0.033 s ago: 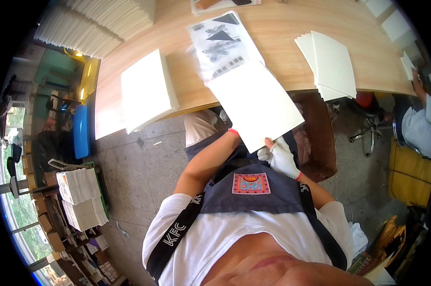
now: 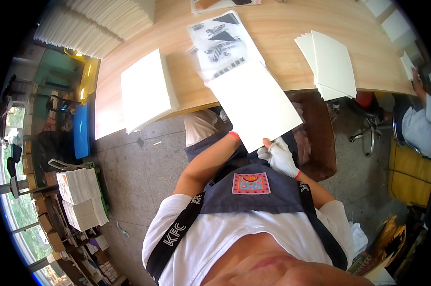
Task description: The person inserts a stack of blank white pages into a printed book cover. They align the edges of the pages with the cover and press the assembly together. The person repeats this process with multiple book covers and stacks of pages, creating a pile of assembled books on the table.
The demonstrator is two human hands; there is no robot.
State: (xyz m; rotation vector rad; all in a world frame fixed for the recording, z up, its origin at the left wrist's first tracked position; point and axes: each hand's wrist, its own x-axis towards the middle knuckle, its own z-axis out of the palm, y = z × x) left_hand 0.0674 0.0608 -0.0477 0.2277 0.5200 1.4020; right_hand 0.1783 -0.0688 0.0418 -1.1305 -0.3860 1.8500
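A blank white sheet or thin stack of card (image 2: 256,105) slants from the table edge toward my lap. Its far end lies against clear plastic bags (image 2: 217,53) with dark printed shapes. My right hand (image 2: 279,158), in a white glove with the thumb tip bare, pinches the near edge, thumb on top. My left forearm (image 2: 203,164) reaches under the card; the left hand is hidden beneath it, with only a red cuff at the wrist showing. A thick stack of white sheets (image 2: 146,88) lies to the left, and several fanned white cards (image 2: 333,64) to the right.
Tall piles of paper (image 2: 96,24) fill the far left of the wooden table (image 2: 277,28). A brown seat (image 2: 320,138) is under the front edge. Left on the floor stands a trolley with bundled paper (image 2: 82,198). At far right another person's hand (image 2: 417,78) touches paper.
The printed plastic bags, blurred before, now look sharp and slightly shifted. My hands and the white card are almost unmoved.
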